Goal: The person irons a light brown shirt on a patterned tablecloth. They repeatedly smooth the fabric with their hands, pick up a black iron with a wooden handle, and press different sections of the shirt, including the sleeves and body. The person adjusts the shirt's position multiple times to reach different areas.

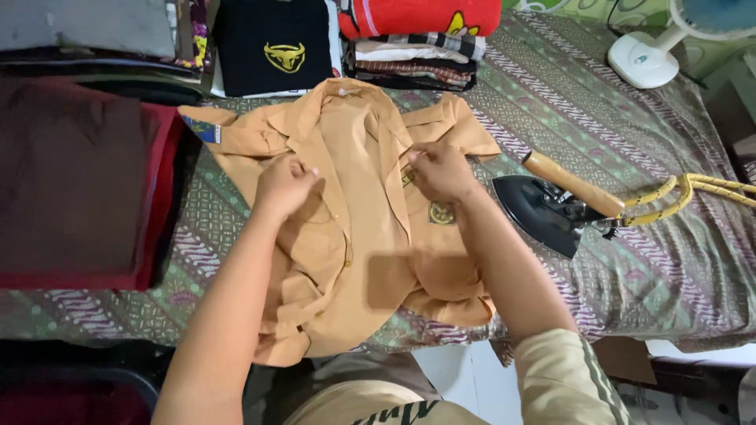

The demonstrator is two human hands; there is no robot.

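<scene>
Your left hand (285,185) and right hand (441,171) each pinch the front of the tan shirt (358,228), spread collar-far on the patterned bed cover (551,102). It bears a blue sleeve patch (206,131) at left and a dark chest badge (441,213). A black iron (551,211) lies just right.

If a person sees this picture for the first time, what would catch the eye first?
Most likely the tan shirt spread out in the middle of the patterned cloth, with the left hand and the right hand both pinching its front. Just right of it rests a black iron with a wooden handle. Folded clothes are stacked at the far edge.
</scene>
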